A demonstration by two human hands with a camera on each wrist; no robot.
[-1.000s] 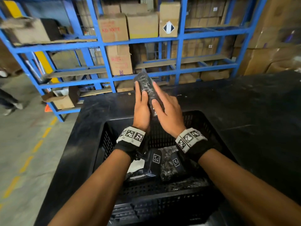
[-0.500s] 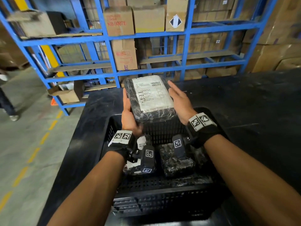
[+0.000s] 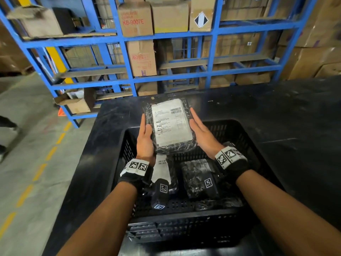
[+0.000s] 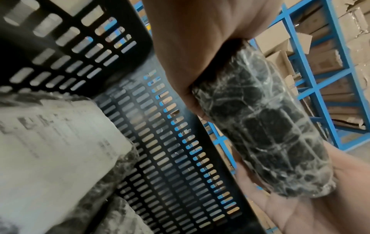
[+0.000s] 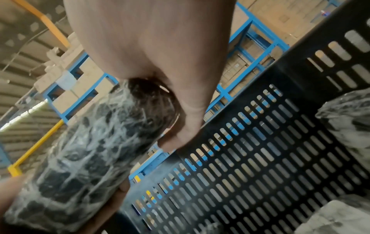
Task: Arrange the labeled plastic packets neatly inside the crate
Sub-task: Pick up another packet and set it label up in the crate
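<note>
Held packet (image 3: 172, 124): black contents in crinkled clear plastic wrap, a large white printed label with a barcode on the upward face. Flat, label up, tilted slightly, above the far wall of the crate (image 3: 245, 137), clear of it.

Crate: black plastic, rectangular, open top, walls and floor pierced with slots.

Labelled packet (image 3: 162, 169): same wrap, white label showing, on the crate floor at its left side, partly hidden.

Dark packet (image 3: 197, 176): black in clear wrap, no label visible, on the crate floor just right of the labelled packet.
</note>
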